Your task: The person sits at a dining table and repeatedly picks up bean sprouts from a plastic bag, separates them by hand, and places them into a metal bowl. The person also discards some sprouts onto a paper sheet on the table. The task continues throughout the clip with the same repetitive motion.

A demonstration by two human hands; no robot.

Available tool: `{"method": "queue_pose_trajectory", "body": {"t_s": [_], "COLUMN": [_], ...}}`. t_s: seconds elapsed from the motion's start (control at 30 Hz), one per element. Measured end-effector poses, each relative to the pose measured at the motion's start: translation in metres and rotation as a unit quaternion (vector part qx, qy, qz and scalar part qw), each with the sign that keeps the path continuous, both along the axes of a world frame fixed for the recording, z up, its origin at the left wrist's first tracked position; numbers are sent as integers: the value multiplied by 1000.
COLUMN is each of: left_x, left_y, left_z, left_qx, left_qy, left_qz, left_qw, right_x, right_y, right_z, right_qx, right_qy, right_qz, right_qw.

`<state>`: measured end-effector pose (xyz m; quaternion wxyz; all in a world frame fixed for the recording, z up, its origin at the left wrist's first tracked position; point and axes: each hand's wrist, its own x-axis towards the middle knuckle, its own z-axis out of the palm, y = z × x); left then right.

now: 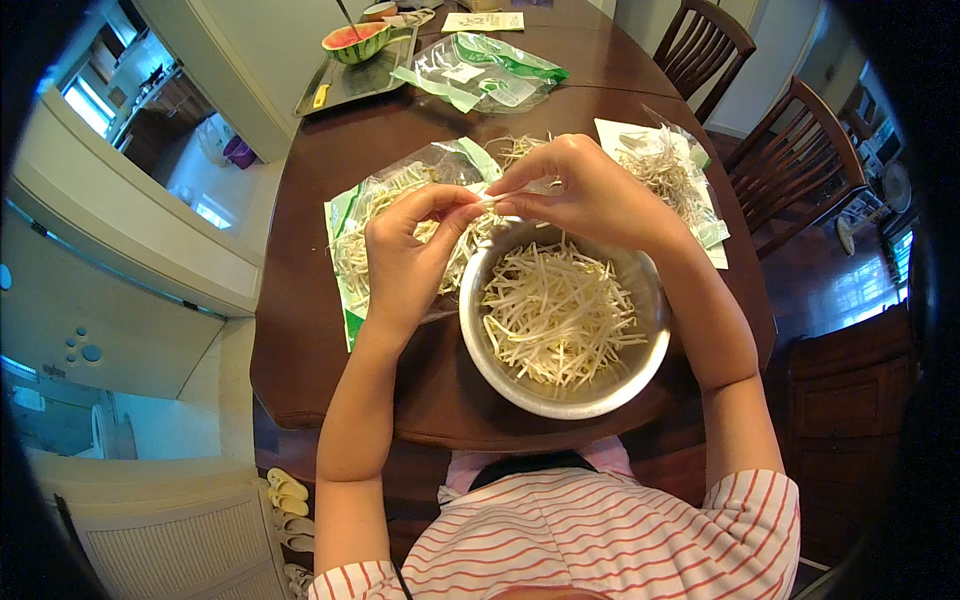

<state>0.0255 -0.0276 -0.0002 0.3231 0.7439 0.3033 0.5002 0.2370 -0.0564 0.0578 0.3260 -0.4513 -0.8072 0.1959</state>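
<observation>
My left hand [420, 244] and my right hand [577, 187] meet over the far left rim of a stainless steel bowl [472, 341]. Between the fingertips of both is a thin white bean sprout [496, 199]. Inside the bowl lies a heap of pale bean sprouts [559, 315]. More sprouts [352, 251] spread over an opened clear and green plastic bag at the left, partly behind my left hand. At the right, thin brownish root ends [664, 176] are piled on paper and plastic. A small clump of sprouts [517, 148] lies just beyond my hands.
Farther back on the dark wooden table [300, 330] are a clear and green plastic bag [491, 75] and a tray [367, 84] with a cut watermelon half [354, 46] and a yellow-handled utensil [321, 96]. Wooden chairs [799, 154] stand along the right side.
</observation>
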Motion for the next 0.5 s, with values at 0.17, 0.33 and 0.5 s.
{"method": "queue_pose_trajectory", "body": {"t_s": [0.17, 0.33, 0.5], "left_x": [5, 7, 4], "left_y": [-4, -8, -4], "left_z": [-1, 5, -2], "left_qx": [-7, -145, -151], "left_qy": [-53, -204, -201], "left_qz": [-8, -101, -117], "left_qw": [999, 963, 961], "right_x": [2, -2, -6], "right_y": [2, 1, -1], "right_z": [0, -2, 1], "right_qx": [-81, -208, -247], "right_qy": [17, 212, 228], "right_qz": [13, 38, 41], "right_qw": [996, 954, 941]}}
